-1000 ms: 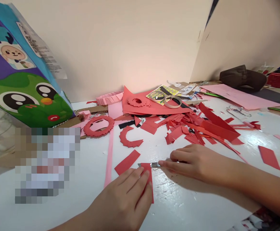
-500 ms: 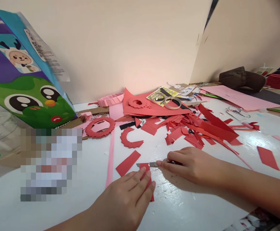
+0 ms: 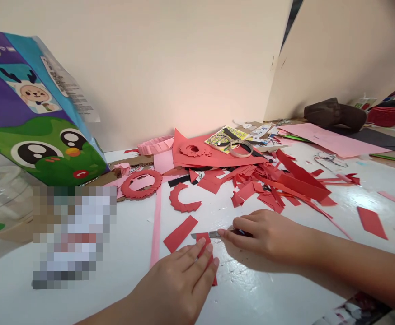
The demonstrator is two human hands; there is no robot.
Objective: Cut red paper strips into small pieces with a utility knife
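My left hand (image 3: 183, 275) lies flat with its fingers stretched over a red paper strip (image 3: 203, 238), pressing it to the white table. The strip's far end shows beyond my fingertips. In my right hand (image 3: 268, 234) is a utility knife (image 3: 214, 234), its handle gripped between thumb and fingers. The blade points left and reaches into the far end of the strip, seemingly tucked under it. A loose red paper piece (image 3: 180, 233) lies just left of the blade. Farther back sit a curved chain of folded red pieces (image 3: 183, 198) and a full red paper ring (image 3: 141, 184).
A tall purple, teal and green bag (image 3: 44, 113) stands at the left. Red paper scraps (image 3: 248, 178) heap up at the back middle, near tape rolls (image 3: 241, 148). A pink sheet (image 3: 333, 139) lies back right. A long pink strip (image 3: 156, 230) runs left of my hands.
The camera view has shifted slightly, so the bag and wall sit lower in the picture. Both hands, the knife and the strip stay in nearly the same place.
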